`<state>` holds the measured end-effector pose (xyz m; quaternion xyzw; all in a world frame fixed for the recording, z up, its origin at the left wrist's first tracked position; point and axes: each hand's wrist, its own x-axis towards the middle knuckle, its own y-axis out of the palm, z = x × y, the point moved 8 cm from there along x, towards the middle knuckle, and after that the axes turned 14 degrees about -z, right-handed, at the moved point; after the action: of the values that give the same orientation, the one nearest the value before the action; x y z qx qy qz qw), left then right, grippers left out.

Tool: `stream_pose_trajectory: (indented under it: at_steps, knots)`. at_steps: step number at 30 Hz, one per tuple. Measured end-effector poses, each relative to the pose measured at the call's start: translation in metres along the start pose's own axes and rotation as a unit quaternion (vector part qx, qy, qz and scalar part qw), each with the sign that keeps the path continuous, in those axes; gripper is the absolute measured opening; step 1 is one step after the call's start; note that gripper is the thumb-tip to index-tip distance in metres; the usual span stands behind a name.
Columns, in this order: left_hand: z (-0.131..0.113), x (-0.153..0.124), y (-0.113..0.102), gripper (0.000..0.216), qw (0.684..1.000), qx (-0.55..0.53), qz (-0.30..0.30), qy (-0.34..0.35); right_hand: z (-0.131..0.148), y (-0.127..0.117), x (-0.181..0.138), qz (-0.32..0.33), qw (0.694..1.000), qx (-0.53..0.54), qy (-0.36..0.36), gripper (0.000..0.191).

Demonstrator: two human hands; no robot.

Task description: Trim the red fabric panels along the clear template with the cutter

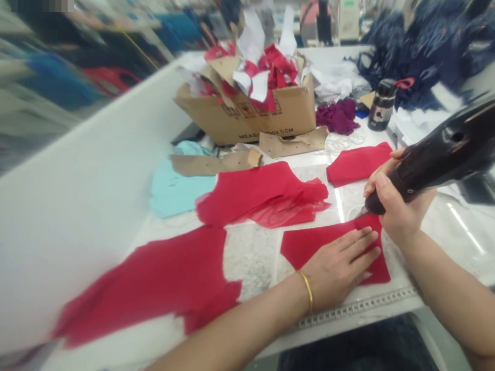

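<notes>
Under left hand (342, 265): red fabric piece (309, 246), palm spread flat, pinning it to worktop (255, 257). Right hand (394, 203) clamped around black heat tool (436, 154), tip at piece's far corner. Cardboard box (251, 111) beyond hands.

The tool (436, 159) at right is glossy black plastic. The piece (309, 245) under it is matt red cloth. Upper centre, the box (286, 116) is dull brown cardboard. The bench (96, 180) is smooth white. The bangle (307, 291) is shiny gold metal.
</notes>
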<state>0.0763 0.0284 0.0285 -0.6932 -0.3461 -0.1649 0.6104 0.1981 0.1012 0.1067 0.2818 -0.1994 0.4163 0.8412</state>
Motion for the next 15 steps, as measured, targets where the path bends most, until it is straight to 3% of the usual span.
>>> stream_pose_trajectory:
  at_steps: [6,15]
  knots:
    - [0.002,0.004,0.001,0.047,0.999,-0.004,0.035,-0.013,-0.006,-0.018,0.012,-0.032,0.997,-0.055,-0.032,0.022]
    - [-0.001,0.002,0.003,0.048,0.999,-0.002,0.046,-0.008,-0.009,-0.019,0.01,-0.029,0.997,-0.07,-0.03,0.025]
